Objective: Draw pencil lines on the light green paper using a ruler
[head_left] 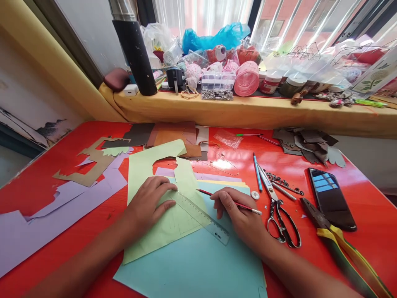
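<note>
My left hand rests on a pale green sheet of paper, its index finger and thumb at the upper-left end of a clear plastic ruler. The ruler lies slanted across the green sheet, its lower-right end over blue paper underneath. Faint pencil lines mark the green sheet, whose top part has a cut-out. In my right hand is a red and black pencil, gripped with its tip pointing left, just above the ruler. That hand is over the blue paper, right of the ruler.
Right of the papers lie scissors, a blue pen, pliers and a phone. Brown scraps sit at the back right. Purple paper and a tan cut-out lie left. A cluttered sill runs behind.
</note>
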`<state>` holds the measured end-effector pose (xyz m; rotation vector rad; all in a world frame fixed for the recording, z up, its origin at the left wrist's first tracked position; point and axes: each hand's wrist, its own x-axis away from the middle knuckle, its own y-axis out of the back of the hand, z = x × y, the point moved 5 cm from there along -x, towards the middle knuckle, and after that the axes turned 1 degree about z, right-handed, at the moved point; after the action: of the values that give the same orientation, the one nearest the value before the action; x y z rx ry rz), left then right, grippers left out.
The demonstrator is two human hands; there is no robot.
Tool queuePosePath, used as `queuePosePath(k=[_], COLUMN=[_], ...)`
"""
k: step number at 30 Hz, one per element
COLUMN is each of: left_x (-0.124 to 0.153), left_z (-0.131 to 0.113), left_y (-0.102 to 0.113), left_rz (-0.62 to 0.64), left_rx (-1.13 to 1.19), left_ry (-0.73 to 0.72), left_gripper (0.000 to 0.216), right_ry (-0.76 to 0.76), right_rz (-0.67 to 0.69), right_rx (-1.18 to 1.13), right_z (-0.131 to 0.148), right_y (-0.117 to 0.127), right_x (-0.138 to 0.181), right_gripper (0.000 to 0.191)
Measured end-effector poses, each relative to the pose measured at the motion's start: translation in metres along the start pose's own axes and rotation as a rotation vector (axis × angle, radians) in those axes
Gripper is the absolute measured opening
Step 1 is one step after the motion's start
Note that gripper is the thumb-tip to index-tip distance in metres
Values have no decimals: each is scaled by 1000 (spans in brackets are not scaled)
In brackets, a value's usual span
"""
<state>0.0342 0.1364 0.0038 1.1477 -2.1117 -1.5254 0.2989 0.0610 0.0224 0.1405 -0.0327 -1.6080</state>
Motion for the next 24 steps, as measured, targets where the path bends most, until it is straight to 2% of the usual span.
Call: queuePosePath(k=[11, 15, 19, 24], left_x=[-31, -36, -48, -64], left_z=[-2, -6, -7, -3], left_y=[13, 18, 20, 18], left_rz=[169, 185, 184, 155], left_rx=[36, 5, -15, -37], left_ry=[-39, -77, -132, -187], left_gripper=[14, 14, 5, 11], right_ry=[-14, -18, -12, -36], right_rz=[-16, -19, -19, -11], right_rx=[-57, -70, -93, -120], right_z=[-2, -2, -2, -5], right_y=[-1, 0, 1, 1], right_x=[1, 0, -1, -1], right_gripper=[49, 50, 52, 52])
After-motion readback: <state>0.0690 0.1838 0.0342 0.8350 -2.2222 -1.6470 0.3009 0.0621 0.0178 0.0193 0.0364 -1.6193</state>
